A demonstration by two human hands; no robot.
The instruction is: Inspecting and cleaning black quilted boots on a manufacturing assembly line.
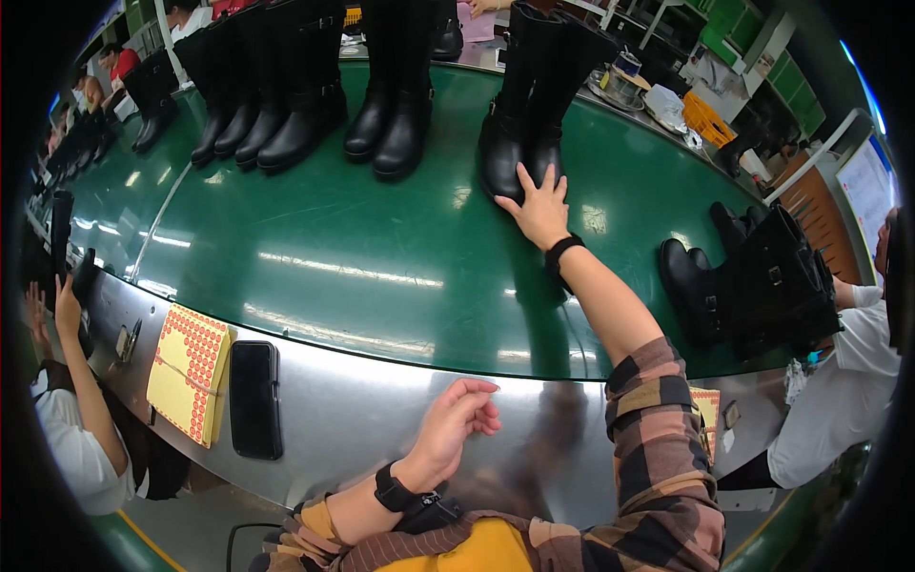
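My right hand (541, 209) reaches far across the green conveyor belt (362, 257) and rests its fingertips on the toes of a pair of tall black boots (534, 105). It grips nothing; the fingers are spread. My left hand (457, 419) lies loosely curled on the shiny metal edge (381, 410) of the line, close to my body, and holds nothing. Both wrists wear black bands, and the right sleeve is plaid.
More pairs of black boots (286, 86) stand along the belt's far side, and another pair (753, 276) sits at the right. A black phone (255, 398) and a yellow sheet of red dot stickers (191, 372) lie on the metal edge. Other people work at both sides.
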